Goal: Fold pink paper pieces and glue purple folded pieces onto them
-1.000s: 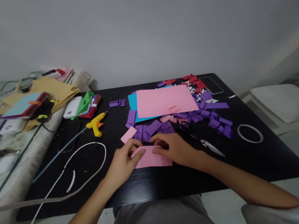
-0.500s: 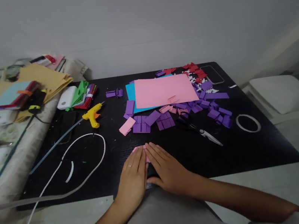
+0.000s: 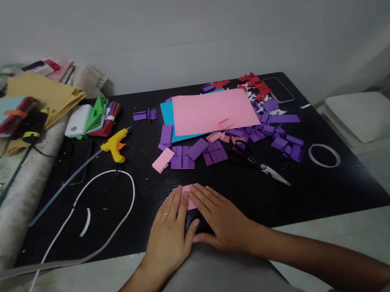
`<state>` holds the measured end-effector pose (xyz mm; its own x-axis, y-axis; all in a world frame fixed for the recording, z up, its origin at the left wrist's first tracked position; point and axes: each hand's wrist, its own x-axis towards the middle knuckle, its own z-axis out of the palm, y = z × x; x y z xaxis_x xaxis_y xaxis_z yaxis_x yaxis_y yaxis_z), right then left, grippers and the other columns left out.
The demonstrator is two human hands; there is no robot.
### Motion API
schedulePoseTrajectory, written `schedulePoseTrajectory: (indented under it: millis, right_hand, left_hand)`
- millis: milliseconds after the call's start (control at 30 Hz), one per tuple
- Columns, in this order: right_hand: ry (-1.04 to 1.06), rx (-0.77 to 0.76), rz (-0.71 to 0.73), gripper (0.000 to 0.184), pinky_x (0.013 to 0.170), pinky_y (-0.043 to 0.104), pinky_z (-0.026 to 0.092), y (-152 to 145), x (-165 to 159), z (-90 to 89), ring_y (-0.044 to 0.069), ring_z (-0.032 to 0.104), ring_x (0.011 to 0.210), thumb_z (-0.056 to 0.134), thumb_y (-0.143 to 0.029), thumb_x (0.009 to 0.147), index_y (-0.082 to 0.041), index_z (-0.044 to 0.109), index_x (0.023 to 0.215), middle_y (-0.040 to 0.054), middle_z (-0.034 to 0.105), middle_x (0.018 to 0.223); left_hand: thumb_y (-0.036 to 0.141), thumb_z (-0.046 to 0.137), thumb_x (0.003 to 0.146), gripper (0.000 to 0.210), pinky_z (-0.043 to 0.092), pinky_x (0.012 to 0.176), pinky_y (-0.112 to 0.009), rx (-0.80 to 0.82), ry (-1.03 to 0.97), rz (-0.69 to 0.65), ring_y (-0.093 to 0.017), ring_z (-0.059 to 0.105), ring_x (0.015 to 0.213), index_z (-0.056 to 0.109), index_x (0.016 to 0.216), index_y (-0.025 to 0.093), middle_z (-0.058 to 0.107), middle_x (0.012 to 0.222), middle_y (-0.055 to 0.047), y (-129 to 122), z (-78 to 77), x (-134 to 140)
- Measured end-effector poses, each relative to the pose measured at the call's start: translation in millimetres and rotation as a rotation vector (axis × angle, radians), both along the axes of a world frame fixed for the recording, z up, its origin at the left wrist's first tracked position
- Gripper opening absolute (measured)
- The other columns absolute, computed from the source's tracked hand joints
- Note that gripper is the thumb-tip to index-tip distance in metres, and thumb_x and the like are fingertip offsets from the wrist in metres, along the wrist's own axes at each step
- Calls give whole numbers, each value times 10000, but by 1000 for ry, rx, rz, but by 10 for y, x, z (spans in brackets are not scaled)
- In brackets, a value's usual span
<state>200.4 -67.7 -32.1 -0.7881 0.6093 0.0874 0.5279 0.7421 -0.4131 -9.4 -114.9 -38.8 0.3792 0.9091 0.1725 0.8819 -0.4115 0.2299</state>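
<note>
A small piece of pink paper [image 3: 190, 203] lies on the black table near its front edge, partly covered by my fingers. My left hand [image 3: 168, 224], with a ring on one finger, rests flat on the paper's left side. From the right, my right hand [image 3: 218, 214] presses flat on it too, fingers stretched out. The thumbs nearly meet below the paper. Beyond the hands lie a folded pink paper piece [image 3: 163, 160] and folded purple paper pieces [image 3: 181, 158]. Scissors [image 3: 265, 167] lie to the right of them.
A large pink sheet [image 3: 211, 111] covers a blue sheet [image 3: 169, 120] at the back. A yellow glue gun [image 3: 115, 146] and a looped white cable [image 3: 133, 190] lie left. At right are purple scraps [image 3: 293, 145] and a tape ring [image 3: 324, 155]. Brown envelopes [image 3: 44, 93] are piled far left.
My hands have spread slightly apart on the pink paper, showing more of it between the fingers. My left thumb has come out to the side. The camera view has shifted a little.
</note>
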Motion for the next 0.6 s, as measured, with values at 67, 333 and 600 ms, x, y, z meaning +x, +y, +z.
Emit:
schedulePoseTrajectory:
  millis: [67, 333, 600]
  right_hand:
    - [4, -8, -3, 922, 1304, 543, 307, 5, -3, 12, 337, 221, 1622, 520, -626, 1009, 8, 269, 1629, 237, 287, 1706]
    - [4, -27, -55, 856, 1307, 570, 277, 14, 8, 46, 324, 286, 1603, 506, -616, 1021, -35, 321, 1622, 215, 358, 1684]
    - [-67, 16, -97, 810, 1279, 618, 312, -38, 163, 49, 337, 336, 1582, 510, -559, 1037, -64, 289, 1640, 194, 389, 1669]
  left_hand:
    - [428, 518, 1042, 634, 472, 1187, -544, -2, 5, 9, -361, 455, 1510, 438, 1557, 68, 431, 1639, -232, 7, 3, 5]
    - [444, 522, 1041, 624, 498, 1160, -547, -1, -1, 18, -368, 485, 1485, 459, 1535, 67, 463, 1617, -233, 19, 9, -2]
    - [478, 517, 1040, 610, 484, 1161, -527, -6, -5, 53, -362, 503, 1466, 513, 1507, 85, 497, 1597, -216, 26, 39, 36]
